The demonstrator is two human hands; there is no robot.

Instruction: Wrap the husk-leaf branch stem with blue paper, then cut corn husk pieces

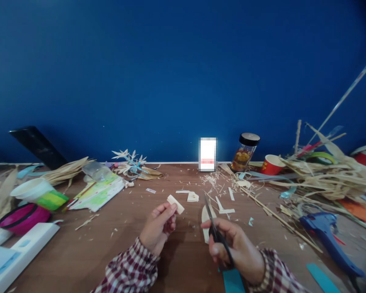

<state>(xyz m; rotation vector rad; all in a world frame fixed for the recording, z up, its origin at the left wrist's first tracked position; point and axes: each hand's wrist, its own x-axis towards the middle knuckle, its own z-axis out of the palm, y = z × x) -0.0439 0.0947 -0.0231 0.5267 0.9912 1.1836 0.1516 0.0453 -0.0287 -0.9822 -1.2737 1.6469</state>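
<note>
My left hand pinches a small pale strip of dried husk between thumb and fingers, held just above the brown table. My right hand grips black-handled scissors, blades pointing up and away, a little to the right of the strip. A curved pale husk piece lies on the table under the scissors. Both sleeves are plaid.
Husk scraps litter the middle. Right: a blue glue gun, a heap of dried husks, a red cup, a jar. Left: a pink bowl, a white cup, papers. Blue wall behind.
</note>
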